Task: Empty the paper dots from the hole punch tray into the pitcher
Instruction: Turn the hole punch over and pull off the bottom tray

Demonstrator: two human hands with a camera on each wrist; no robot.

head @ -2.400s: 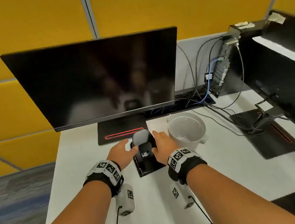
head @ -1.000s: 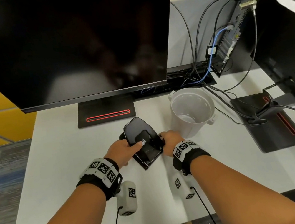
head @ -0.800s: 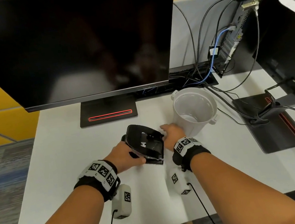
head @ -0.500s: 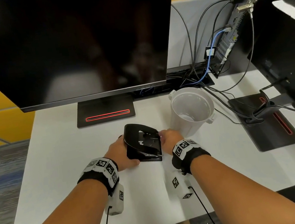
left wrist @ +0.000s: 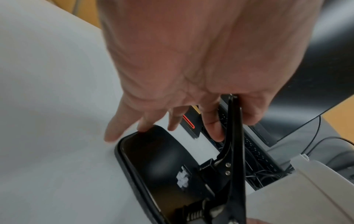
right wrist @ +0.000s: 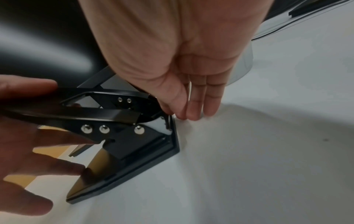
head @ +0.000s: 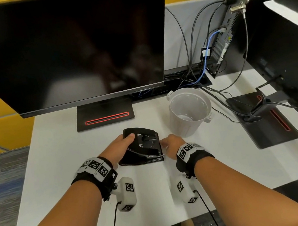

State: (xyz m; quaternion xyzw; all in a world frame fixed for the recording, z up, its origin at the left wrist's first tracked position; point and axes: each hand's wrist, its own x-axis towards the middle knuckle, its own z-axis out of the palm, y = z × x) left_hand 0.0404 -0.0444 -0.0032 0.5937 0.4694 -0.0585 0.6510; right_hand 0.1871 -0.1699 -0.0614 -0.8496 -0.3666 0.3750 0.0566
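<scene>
Since the frame half a second back, hole punch [head: 142,147] has rolled further toward the left hand [head: 119,147]; it now stands tipped on its left edge, handle side facing left, underside works facing right. Earlier still it sat flat on its base.

Desk [head: 53,158]: white, with a dark monitor [head: 66,47] at the back. Pitcher [head: 190,111]: white, upright, mouth open, just right of and behind the punch, near but not touching. Nothing visible inside it.

Left hand: thumb over the top of the handle, index under it, so the handle is pinched; remaining fingers spread down against the rim of the black tray [left wrist: 153,159]. Right hand [head: 171,144]: fingers straight and together, tips [right wrist: 193,112] down on the desk at the punch's front right corner, thumb tucked against the metal there. Looks like steadying or prying, not a grip.

Paper dots [left wrist: 182,178]: small white clump on the inner face of the tray, left wrist view only.

Key relation: the punch's long axis runs roughly front to back, and the pitcher lies to its right and beyond. The right hand is nearer the pitcher, but the left has the hold. My guess is the tray must come free or the whole punch be carried rightward over the rim.

Hard to tell: whether the tray is unclipped or still seated, since the seam is hidden. Right thumb contact is blurred. The pitcher's handle is cut down to a nub.
</scene>
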